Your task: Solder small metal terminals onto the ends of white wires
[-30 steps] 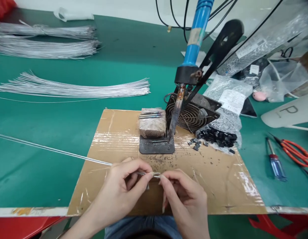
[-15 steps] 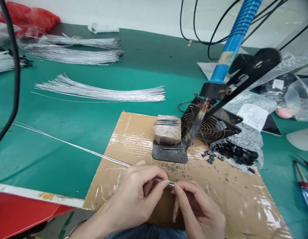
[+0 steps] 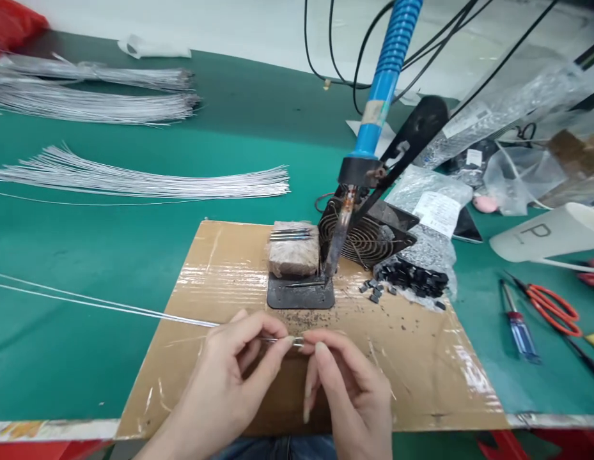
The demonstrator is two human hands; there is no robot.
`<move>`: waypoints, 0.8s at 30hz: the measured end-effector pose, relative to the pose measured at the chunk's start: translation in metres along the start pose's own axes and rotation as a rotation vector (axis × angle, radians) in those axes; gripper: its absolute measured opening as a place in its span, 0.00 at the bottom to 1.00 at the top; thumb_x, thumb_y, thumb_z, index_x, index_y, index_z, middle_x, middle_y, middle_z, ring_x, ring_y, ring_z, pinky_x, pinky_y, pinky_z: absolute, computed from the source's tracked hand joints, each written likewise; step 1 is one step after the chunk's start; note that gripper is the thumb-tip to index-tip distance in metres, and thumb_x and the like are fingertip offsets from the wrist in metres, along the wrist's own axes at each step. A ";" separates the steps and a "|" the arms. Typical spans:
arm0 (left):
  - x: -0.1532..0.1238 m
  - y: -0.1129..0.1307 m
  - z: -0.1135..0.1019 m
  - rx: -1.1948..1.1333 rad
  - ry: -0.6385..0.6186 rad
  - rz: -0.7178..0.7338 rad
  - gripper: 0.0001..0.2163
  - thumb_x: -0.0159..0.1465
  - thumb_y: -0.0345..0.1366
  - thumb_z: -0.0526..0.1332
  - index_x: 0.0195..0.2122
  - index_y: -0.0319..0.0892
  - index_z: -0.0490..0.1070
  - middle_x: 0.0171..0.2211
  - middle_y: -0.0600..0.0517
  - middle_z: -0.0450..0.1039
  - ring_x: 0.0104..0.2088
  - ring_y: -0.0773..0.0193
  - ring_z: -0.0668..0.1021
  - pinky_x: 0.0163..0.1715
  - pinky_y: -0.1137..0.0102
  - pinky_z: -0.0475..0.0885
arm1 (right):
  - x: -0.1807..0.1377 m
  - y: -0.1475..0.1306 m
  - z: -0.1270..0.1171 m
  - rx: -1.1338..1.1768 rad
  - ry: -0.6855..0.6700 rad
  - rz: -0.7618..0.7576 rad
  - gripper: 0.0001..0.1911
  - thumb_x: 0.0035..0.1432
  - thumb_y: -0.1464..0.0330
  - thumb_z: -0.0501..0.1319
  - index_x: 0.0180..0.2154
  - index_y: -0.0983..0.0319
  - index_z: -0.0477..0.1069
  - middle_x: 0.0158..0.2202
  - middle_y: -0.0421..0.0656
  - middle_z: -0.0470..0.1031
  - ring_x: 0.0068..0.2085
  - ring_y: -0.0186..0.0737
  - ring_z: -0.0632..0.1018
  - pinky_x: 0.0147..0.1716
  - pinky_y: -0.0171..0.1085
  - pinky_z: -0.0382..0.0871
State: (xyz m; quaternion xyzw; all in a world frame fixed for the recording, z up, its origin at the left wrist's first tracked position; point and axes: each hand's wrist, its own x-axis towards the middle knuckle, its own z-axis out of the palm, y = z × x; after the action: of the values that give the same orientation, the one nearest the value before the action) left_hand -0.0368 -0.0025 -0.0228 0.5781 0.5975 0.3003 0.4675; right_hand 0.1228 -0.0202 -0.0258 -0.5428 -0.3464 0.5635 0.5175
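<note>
Two thin white wires run in from the left edge to my left hand. Its thumb and index finger pinch them close to their bare, silvery ends. My right hand is just to the right, fingers curled and thumb and index tips slightly apart. Its index fingertip is at the wire ends, seemingly touching them. Both hands are above a cardboard sheet. Beyond them a soldering iron with a blue coiled sleeve slants tip-down over a black base plate, beside a grey-brown block.
A round fan stands behind the iron. Small black pieces spill from a plastic bag. To the right are a screwdriver, orange-handled scissors and a white cup. White wire bundles lie at the left.
The view has shifted to the right, bringing the scissors and cup into sight. My right thumb and index finger have loosened from their pinch at the wire ends. My left hand keeps its pinch.
</note>
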 end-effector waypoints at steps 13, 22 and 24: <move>0.000 0.007 0.006 -0.082 0.076 -0.051 0.08 0.68 0.41 0.63 0.34 0.45 0.76 0.27 0.56 0.68 0.26 0.67 0.67 0.25 0.73 0.62 | 0.005 0.002 0.004 0.168 -0.061 0.131 0.12 0.63 0.58 0.71 0.39 0.61 0.83 0.31 0.41 0.81 0.17 0.25 0.71 0.18 0.27 0.69; -0.003 -0.006 0.004 0.017 0.056 0.057 0.08 0.72 0.41 0.60 0.37 0.46 0.75 0.28 0.55 0.70 0.26 0.67 0.72 0.27 0.72 0.66 | 0.008 0.001 0.006 0.209 -0.077 0.156 0.09 0.61 0.60 0.73 0.36 0.60 0.84 0.27 0.38 0.77 0.17 0.25 0.71 0.17 0.25 0.65; -0.003 -0.006 0.003 0.044 0.055 0.075 0.08 0.73 0.41 0.60 0.37 0.46 0.75 0.28 0.55 0.70 0.26 0.67 0.73 0.27 0.72 0.66 | 0.008 0.001 0.005 0.212 -0.080 0.156 0.09 0.61 0.61 0.73 0.36 0.59 0.84 0.27 0.37 0.77 0.17 0.25 0.71 0.17 0.25 0.65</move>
State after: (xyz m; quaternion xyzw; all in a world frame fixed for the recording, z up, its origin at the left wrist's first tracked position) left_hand -0.0365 -0.0067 -0.0290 0.6020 0.5943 0.3201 0.4265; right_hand 0.1183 -0.0118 -0.0280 -0.4874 -0.2619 0.6566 0.5125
